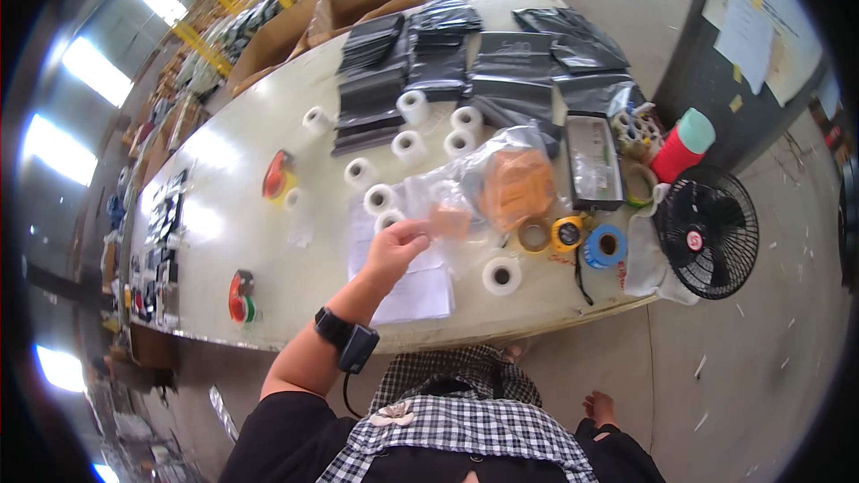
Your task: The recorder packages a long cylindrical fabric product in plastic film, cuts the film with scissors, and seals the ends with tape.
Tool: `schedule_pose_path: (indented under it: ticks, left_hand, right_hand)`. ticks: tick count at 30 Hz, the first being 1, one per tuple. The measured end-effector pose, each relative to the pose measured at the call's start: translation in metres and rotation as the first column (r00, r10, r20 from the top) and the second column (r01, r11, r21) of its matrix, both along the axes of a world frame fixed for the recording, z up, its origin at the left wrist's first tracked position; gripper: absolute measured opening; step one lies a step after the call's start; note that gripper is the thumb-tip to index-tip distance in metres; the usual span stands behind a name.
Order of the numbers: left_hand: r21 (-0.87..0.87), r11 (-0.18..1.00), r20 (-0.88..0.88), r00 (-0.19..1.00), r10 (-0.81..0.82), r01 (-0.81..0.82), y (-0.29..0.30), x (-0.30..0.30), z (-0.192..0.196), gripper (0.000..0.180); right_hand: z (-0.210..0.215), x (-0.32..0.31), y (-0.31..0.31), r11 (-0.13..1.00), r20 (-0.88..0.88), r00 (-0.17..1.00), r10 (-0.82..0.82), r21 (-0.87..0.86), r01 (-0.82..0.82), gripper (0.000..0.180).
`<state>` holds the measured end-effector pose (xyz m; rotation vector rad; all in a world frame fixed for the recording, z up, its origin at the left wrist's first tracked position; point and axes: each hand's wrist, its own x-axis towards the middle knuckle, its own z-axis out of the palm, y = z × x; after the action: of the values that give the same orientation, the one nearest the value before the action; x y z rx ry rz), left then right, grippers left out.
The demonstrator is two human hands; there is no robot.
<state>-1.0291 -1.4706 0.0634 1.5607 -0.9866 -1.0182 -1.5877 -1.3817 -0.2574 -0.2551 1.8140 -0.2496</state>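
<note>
Person at a white counter (pixel 313 277), left hand (pixel 404 246) out over the paper sheets (pixel 416 293), thumb and index pinched together, apparently on the edge of a small orange packet (pixel 450 220); packet is blurred, so exact grip is hard to confirm. Edge hold probably leaves most of it clear of the fingers. Packet sits just beyond the fingertips, left of a clear plastic bag (pixel 519 181) with something orange inside. Right hand (pixel 601 408) hangs off the counter by the body, fingers loosely spread, nothing visible in it.

White rolls (pixel 359 173) mostly stand on end, likely so they don't roll off; smooth wrap, hollow cores. Black plastic mailers (pixel 369 94) lie in overlapping stacks at the far side, glossy, creased, probably flat for easy peeling. Red tape dispensers (pixel 277 175) sit apart on the left. Brown tape roll (pixel 534 236), yellow round tool (pixel 566 233) and blue tape roll (pixel 606 247) cluster near the right edge, seemingly kept within reach. Long open box (pixel 594 163) holds crinkly clear film. Black fan (pixel 711 231), round wire cage, at the right edge.
</note>
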Motion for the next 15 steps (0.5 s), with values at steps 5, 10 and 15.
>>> schedule_pose_path:
  ticks: [5,10,15]
  left_hand:
    - [0.082,0.903,-0.045,0.904,0.426,-0.421,0.099,0.047,0.006,0.023]
    - [0.013,0.869,-0.171,0.855,0.489,-0.494,0.208,0.083,0.011,0.023]
    - [0.106,0.913,-0.313,0.859,0.406,-0.393,0.35,0.121,-0.012,0.016]
  right_hand:
    - [0.003,0.036,-0.013,0.995,-0.01,0.997,0.074,-0.072,-0.074,0.023]
    - [0.021,0.097,0.007,0.965,0.126,0.987,0.098,-0.254,-0.063,0.023]
    - [-0.064,0.074,0.02,0.743,0.04,0.762,0.646,-0.262,-0.616,0.031]
